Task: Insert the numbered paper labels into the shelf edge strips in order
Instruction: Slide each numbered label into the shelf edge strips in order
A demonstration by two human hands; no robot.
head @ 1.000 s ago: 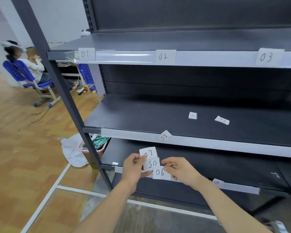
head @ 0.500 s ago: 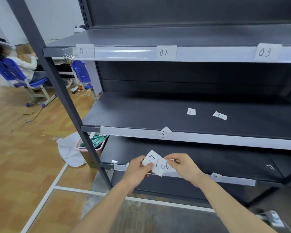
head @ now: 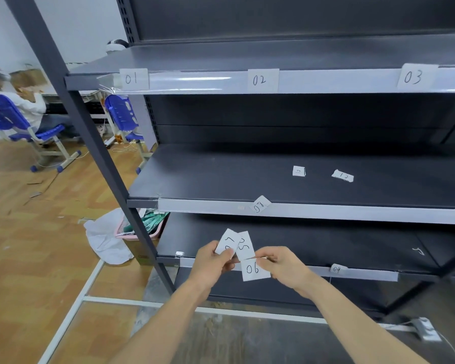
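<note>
Labels, handheld: right hand (head: 283, 266) had drawn label 06 (head: 254, 270) clear of two slips (head: 236, 245) pinched in left hand (head: 212, 261); sorting continued, none inserted.

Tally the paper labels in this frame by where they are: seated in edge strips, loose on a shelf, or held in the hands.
In edge strips: 5 (01, 02, 03, 08, 09)
Loose on middle shelf: 2 (small label, 12)
In hands: 3 (07, 05, 06)
Total: 10

label 06 (head: 254, 269) pulled lower — labels fanned apart
</note>
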